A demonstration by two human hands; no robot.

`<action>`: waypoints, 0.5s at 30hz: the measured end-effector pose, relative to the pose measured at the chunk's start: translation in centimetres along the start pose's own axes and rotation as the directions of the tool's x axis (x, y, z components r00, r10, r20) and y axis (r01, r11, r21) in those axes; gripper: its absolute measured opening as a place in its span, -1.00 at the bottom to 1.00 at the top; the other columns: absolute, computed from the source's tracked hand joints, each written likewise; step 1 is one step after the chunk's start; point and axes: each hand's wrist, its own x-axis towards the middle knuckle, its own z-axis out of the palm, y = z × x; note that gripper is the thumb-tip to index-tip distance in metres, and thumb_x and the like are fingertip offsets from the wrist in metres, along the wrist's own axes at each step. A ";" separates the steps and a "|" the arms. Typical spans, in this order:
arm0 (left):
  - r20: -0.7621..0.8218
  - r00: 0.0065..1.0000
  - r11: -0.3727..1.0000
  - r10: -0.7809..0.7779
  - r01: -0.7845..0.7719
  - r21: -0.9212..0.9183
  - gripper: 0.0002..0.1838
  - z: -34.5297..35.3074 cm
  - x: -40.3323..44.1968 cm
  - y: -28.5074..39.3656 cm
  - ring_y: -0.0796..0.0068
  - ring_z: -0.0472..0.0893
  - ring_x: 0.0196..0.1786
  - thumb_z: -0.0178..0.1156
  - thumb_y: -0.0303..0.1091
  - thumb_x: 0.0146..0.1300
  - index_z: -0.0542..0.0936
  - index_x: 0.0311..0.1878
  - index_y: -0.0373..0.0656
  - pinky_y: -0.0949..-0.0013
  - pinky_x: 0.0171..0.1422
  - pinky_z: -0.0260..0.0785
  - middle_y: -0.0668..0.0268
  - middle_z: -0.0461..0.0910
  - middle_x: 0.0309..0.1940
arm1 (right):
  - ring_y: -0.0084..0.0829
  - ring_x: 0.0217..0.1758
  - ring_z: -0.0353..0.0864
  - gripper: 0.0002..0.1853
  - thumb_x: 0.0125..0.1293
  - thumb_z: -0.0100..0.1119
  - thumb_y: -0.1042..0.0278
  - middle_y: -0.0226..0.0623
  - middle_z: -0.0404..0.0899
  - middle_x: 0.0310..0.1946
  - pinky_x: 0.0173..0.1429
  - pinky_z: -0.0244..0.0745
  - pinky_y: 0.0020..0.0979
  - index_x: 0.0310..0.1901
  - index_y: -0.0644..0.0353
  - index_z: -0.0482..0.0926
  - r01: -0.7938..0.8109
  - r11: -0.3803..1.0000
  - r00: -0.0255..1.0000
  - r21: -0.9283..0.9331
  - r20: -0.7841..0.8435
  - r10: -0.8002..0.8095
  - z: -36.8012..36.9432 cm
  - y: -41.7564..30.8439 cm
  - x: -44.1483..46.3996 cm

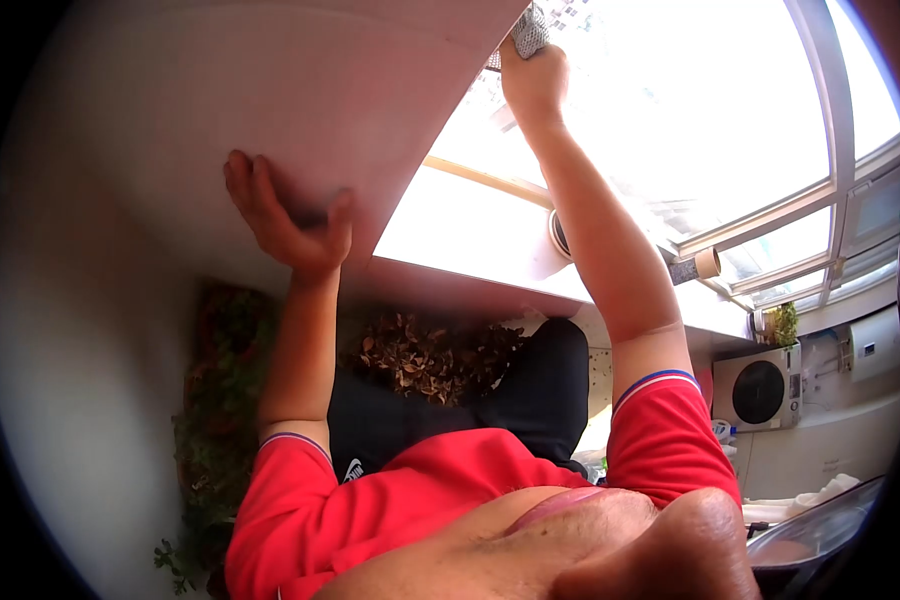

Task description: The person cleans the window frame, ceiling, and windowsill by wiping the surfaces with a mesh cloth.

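My left hand (295, 225) is spread against a smooth pale pinkish wall (370, 80), its fingers apart and nothing held. High up near the top edge, my right hand (535, 85) is closed around a grey textured cloth (532, 32), beside the wall's edge and the bright window (710, 110). Part of the cloth sticks out above the fist. Both arms are raised, in short red sleeves.
A white sill (450, 225) holds a round container and a cylinder (695, 266). Dry brown leaves (425, 355) lie below near my dark-clad legs. Green plants (220, 400) stand at left. A white washing machine (758, 390) is at right.
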 end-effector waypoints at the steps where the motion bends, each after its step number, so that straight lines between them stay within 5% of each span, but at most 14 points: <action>1: -0.003 1.000 1.000 0.000 0.000 -0.006 -0.04 -0.2 0.2 0.0 -0.24 0.21 0.61 0.35 0.21 0.33 0.33 0.51 -0.39 -0.18 0.59 0.15 -0.19 0.19 0.58 | -0.19 -0.49 0.68 -0.30 0.38 0.23 -0.33 -0.10 0.65 -0.61 -0.32 0.57 -0.13 -0.51 0.30 0.73 0.015 1.000 1.000 0.018 0.023 -0.015 -1.1 -0.9 0.0; 4: -0.014 1.000 0.999 -0.028 0.027 -0.038 -0.08 0.1 0.0 0.7 -0.24 0.22 0.61 0.39 0.12 0.29 0.35 0.50 -0.38 -0.19 0.60 0.15 -0.18 0.22 0.56 | -0.30 -0.58 0.64 -0.37 0.32 0.31 -0.32 -0.25 0.60 -0.70 -0.41 0.53 -0.21 -0.49 0.22 0.75 0.068 0.997 0.996 0.026 0.060 -0.069 -3.7 -1.6 1.4; 6: -0.048 0.999 0.998 -0.025 0.022 -0.053 -0.10 0.3 0.2 0.5 -0.27 0.23 0.60 0.44 0.01 0.21 0.38 0.48 -0.35 -0.24 0.62 0.12 -0.15 0.29 0.54 | -0.23 -0.51 0.67 -0.36 0.32 0.30 -0.30 -0.18 0.63 -0.64 -0.34 0.56 -0.17 -0.47 0.26 0.75 0.099 0.991 0.994 -0.092 0.060 -0.094 -3.0 -1.8 2.7; 9: -0.076 0.994 0.994 -0.081 0.075 -0.082 -0.17 0.5 0.3 0.8 -0.18 0.29 0.58 0.35 0.09 0.38 0.38 0.46 -0.37 -0.13 0.57 0.22 -0.14 0.26 0.55 | -0.45 -0.37 0.72 -0.66 0.43 0.32 0.26 -0.21 0.77 -0.44 -0.27 0.55 -0.33 -0.26 0.49 0.73 0.107 0.922 0.984 0.372 -0.171 -0.045 -2.9 -4.7 4.2; 12: -0.065 0.996 0.996 -0.062 0.057 -0.068 -0.25 0.1 0.3 0.3 -0.18 0.32 0.56 0.30 0.02 0.42 0.40 0.45 -0.37 -0.13 0.56 0.24 -0.13 0.29 0.53 | -0.37 -0.39 0.75 -0.63 0.39 0.36 0.21 -0.10 0.76 -0.49 -0.26 0.55 -0.27 -0.31 0.49 0.73 0.251 0.753 0.966 0.608 -0.209 -0.153 -2.2 -3.7 5.8; 15: -0.062 0.998 1.000 0.012 -0.012 0.007 -0.33 0.1 0.1 -0.4 -0.19 0.33 0.55 0.25 -0.06 0.45 0.41 0.43 -0.37 -0.13 0.56 0.25 -0.14 0.32 0.51 | -0.36 -0.40 0.76 -0.60 0.37 0.37 0.17 -0.04 0.74 -0.50 -0.29 0.54 -0.26 -0.33 0.48 0.73 0.091 0.940 0.994 0.329 -0.080 -0.069 -0.7 -2.0 4.2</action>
